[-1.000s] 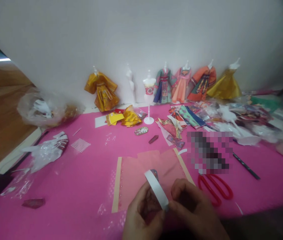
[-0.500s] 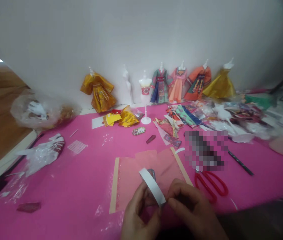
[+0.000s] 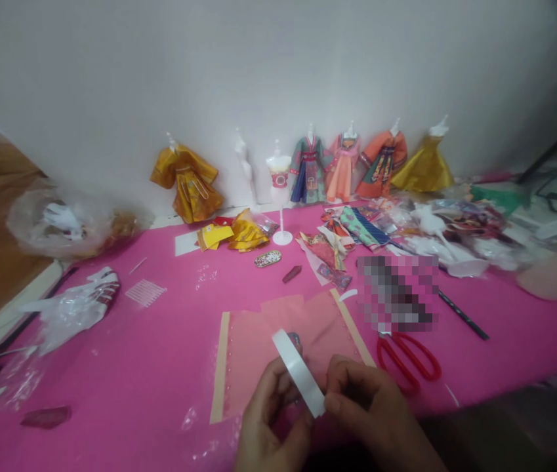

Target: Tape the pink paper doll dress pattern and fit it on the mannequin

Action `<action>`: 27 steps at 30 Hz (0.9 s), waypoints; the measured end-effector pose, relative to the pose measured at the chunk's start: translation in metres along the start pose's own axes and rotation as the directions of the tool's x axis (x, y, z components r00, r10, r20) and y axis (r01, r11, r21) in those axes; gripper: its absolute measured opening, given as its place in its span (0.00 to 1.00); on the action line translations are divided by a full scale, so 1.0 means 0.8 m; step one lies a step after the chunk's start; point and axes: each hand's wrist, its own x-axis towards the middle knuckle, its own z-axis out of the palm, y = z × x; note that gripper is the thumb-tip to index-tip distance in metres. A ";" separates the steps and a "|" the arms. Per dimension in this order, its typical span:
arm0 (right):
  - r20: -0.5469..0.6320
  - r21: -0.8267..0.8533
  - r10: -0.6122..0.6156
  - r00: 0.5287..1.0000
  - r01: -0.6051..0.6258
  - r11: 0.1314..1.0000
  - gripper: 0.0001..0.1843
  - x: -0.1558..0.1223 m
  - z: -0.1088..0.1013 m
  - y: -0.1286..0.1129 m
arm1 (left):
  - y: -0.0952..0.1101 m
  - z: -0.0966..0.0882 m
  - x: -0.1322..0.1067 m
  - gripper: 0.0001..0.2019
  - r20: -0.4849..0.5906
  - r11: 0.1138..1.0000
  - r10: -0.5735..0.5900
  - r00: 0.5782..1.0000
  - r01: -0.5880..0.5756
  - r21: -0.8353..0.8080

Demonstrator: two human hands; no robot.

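Observation:
My left hand [image 3: 274,416] is closed round a roll of white tape [image 3: 298,373], held on edge with its pale outer face toward me. The thumb and fingertips of my right hand [image 3: 364,400] are pinched together at the roll's lower right edge; whether they grip a loose tape end is too small to tell. Beneath both hands lies a flat salmon-pink cloth piece [image 3: 248,347] with beige strips along its two sides. To the right of my right hand rest red-handled scissors [image 3: 409,360], whose upper part is blurred out.
Several doll forms in small robes, such as a gold robe [image 3: 187,177], stand along the wall. Fabric scraps [image 3: 327,252] and plastic-wrapped pieces lie at the back of the pink table [image 3: 150,367]. A black pencil [image 3: 462,314] lies right. Another person's arm [image 3: 554,269] reaches in.
The view has shifted slightly, so the table things sit a little further left. The tape roll has turned a bit, showing more of its lower end beside my right fingertips.

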 end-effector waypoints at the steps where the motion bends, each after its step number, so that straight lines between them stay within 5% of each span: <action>1: -0.004 0.018 -0.009 1.000 0.009 1.000 0.14 -0.001 0.000 0.003 | 0.002 0.000 0.001 0.20 0.011 1.000 -0.002 1.000 0.002 -0.008; 7: 0.023 0.178 -0.059 0.998 0.054 0.983 0.14 -0.002 0.000 0.033 | 0.010 0.000 0.005 0.08 0.027 0.998 -0.052 0.998 0.053 -0.015; 19: 0.144 0.354 -0.066 0.987 0.010 0.935 0.25 -0.005 -0.003 0.023 | 0.004 -0.009 0.008 0.13 -0.055 1.000 -0.029 0.998 0.029 0.004; 27: 0.115 0.265 -0.017 0.993 -0.014 0.964 0.27 0.006 0.000 0.035 | -0.008 -0.037 0.020 0.15 -0.011 0.998 -0.015 1.000 0.015 0.064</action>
